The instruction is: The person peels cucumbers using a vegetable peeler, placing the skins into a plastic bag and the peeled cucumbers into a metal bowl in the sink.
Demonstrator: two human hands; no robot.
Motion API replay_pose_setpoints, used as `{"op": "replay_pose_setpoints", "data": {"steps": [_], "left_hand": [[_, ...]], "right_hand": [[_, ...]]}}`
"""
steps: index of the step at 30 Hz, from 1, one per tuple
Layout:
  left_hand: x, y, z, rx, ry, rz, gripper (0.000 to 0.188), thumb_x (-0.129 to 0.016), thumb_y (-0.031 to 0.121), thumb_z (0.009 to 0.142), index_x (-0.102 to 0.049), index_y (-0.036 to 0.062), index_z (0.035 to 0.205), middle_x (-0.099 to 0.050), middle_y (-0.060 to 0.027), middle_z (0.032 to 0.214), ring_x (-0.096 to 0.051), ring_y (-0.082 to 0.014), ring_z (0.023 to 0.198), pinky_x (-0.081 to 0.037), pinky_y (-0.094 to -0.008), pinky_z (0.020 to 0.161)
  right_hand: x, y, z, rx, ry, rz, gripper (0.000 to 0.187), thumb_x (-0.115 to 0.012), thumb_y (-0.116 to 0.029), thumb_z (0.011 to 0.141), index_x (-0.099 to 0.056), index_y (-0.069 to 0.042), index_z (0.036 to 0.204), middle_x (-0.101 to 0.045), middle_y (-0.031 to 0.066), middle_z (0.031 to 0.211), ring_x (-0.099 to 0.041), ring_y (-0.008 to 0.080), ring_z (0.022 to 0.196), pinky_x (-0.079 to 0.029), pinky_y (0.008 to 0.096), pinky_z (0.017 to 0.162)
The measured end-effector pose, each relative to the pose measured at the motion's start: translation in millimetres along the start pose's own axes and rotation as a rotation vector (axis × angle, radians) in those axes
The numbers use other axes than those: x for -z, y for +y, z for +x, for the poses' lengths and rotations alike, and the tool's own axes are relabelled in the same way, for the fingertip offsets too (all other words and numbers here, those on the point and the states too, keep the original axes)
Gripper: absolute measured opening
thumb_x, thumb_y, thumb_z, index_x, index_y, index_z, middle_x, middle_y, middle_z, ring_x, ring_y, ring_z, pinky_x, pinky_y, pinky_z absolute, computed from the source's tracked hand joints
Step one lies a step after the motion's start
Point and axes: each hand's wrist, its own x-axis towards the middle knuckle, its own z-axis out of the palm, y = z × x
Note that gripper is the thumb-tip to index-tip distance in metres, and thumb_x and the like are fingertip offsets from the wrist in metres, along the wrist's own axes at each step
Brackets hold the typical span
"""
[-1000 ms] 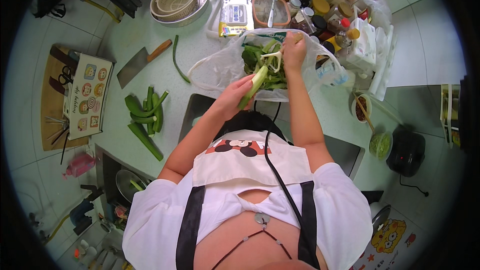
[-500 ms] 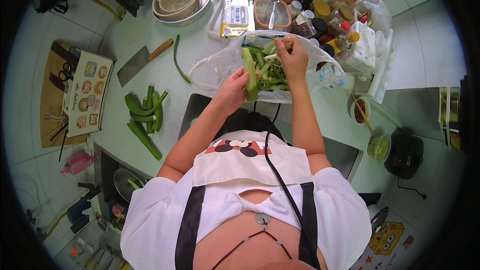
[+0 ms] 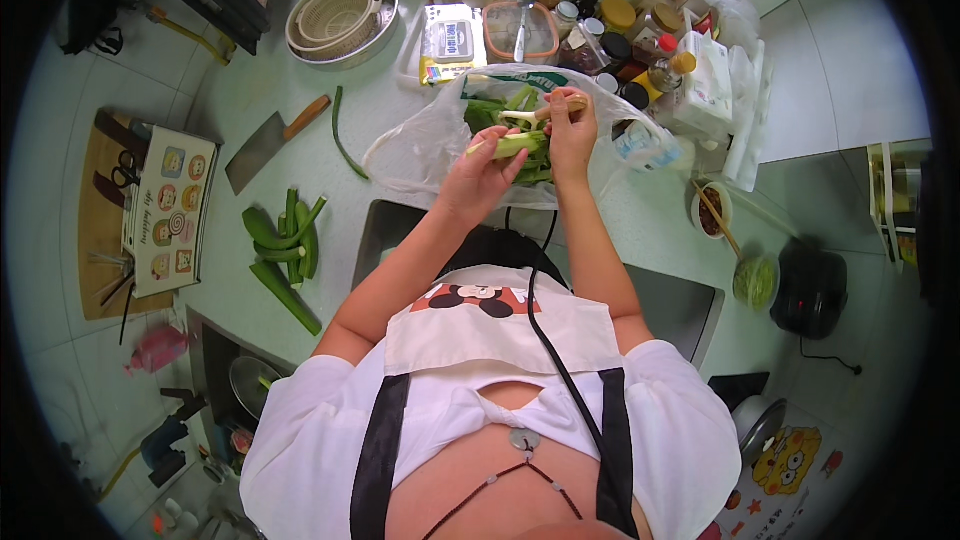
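Apron front fills the near view, both forearms running up to the counter point(image 3: 420, 110) — here's the work. Left hand point(image 3: 478, 178) is closed round the pale thick end of a green stalk point(image 3: 505, 144), thumb and fingers wrapped on it, held just over the open clear plastic bag point(image 3: 420, 155). Right hand point(image 3: 570, 132) pinches a thinner white-stemmed piece point(image 3: 522, 115) at its top, fingers closed on it, lifting it up & away from the stalk. Looks like a trim-and-peel job, so my read: keep the left grip low and firm near the base, pull w/ the right in one steady line along the stem rather than sideways, and stay above the bag mouth so scraps drop onto the loose greens point(image 3: 500, 105) inside, not on the counter. Count now, near to far. One dark sink point(image 3: 400, 230) just ahead of the apron. Left of it a pile of long green veg point(image 3: 285, 250) — approx. five or six pieces, they overlap so can't be exact. One cleaver point(image 3: 265, 145) w/ a wooden handle, one lone green strand point(image 3: 340, 130) beside it. Right side: one small bowl point(image 3: 710, 212) w/ a stick across it, one round green-filled dish point(image 3: 755, 280), one black pot point(image 3: 812, 288). Farther back: one metal basin with a pale colander point(image 3: 335, 15) nested in it, one flat packet point(image 3: 450, 40), one clear tub point(image 3: 520, 30), then a crowd of bottles and jars point(image 3: 640, 40) — eight or so, too packed to tally surely.
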Motion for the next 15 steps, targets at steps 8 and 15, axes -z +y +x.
{"op": "replay_pose_setpoints", "data": {"steps": [8,15], "left_hand": [[4,-4,-2,0.143,-0.006,-0.084,0.032,-0.045,0.02,0.089,-0.046,-0.0051,0.109,-0.044,-0.0187,0.117,-0.044,-0.0253,0.112,-0.038,-0.0359,0.097],[6,4,-3,0.302,-0.004,0.174,0.041,-0.045,0.009,0.083,-0.036,-0.0037,0.121,-0.047,-0.0157,0.115,-0.051,-0.023,0.102,-0.045,-0.032,0.089]], "right_hand": [[-3,10,-1,-0.011,0.113,0.16,0.018,-0.056,-0.022,0.084,-0.05,-0.006,0.091,-0.056,0.0019,0.077,-0.046,0.0042,0.057,-0.036,0.0168,0.048],[-9,10,1,-0.077,-0.035,0.228,0.019,-0.056,-0.023,0.085,-0.05,-0.006,0.09,-0.056,0.0016,0.077,-0.044,0.0031,0.054,-0.037,0.0164,0.047]]}}
